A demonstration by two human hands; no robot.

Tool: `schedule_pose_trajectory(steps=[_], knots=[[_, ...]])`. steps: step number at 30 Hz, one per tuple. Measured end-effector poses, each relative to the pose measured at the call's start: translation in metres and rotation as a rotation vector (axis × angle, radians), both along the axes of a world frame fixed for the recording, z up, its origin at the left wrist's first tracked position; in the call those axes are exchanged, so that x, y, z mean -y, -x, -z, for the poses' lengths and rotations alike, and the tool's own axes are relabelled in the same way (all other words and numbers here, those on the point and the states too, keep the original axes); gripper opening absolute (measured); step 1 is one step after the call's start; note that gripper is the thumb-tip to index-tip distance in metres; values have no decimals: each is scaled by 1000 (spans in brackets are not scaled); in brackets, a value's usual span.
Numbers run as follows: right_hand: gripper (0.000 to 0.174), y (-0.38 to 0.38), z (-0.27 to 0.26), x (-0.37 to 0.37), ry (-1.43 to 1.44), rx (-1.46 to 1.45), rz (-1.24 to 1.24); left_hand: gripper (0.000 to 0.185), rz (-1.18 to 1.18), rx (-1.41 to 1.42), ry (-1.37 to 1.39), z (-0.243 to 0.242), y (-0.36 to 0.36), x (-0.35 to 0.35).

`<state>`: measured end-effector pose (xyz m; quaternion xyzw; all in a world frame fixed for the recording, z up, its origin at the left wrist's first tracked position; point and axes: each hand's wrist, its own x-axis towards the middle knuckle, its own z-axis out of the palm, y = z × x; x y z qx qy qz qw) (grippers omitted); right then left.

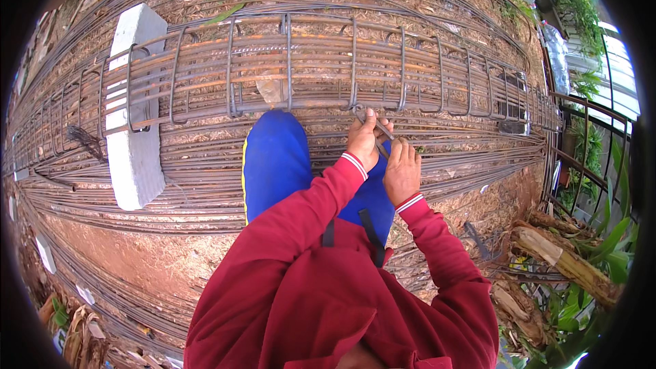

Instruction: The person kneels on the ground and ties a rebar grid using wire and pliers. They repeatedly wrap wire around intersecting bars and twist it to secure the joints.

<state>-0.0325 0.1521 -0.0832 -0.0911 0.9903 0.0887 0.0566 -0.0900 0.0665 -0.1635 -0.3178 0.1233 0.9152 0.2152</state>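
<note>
A long cage of rusty steel reinforcing bars (318,47) with square stirrups runs across the view before me. My left hand (365,136) is at the near edge of the cage, its fingers closed around a grey metal piece, perhaps a stirrup end or part of a tool. My right hand (402,170) is just to the right and lower, closed on a slim dark metal handle (382,149) that points up toward the left hand. Fingers hide much of both pieces, so their exact kind is unclear. A stirrup (353,64) stands just above the left hand.
A white block (134,164) supports the cage at left, a dark block (512,105) at right. Loose long bars lie beneath and around. A bundle of dark wire (84,139) hangs at left. A metal railing (589,113), plastic bottles and cut plant trunks (558,256) stand at right.
</note>
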Motion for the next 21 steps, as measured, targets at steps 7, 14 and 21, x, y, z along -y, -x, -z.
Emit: schedule_pose_trajectory(steps=[7,14,21], knots=[[36,-9,20,-4,29,12,14,27,36,-6,58,2,-3,1],[38,-9,19,1,-26,-52,18,29,75,-72,88,-2,-3,6],[46,-8,15,-1,41,-50,22,29,97,-80,85,-7,-1,8]])
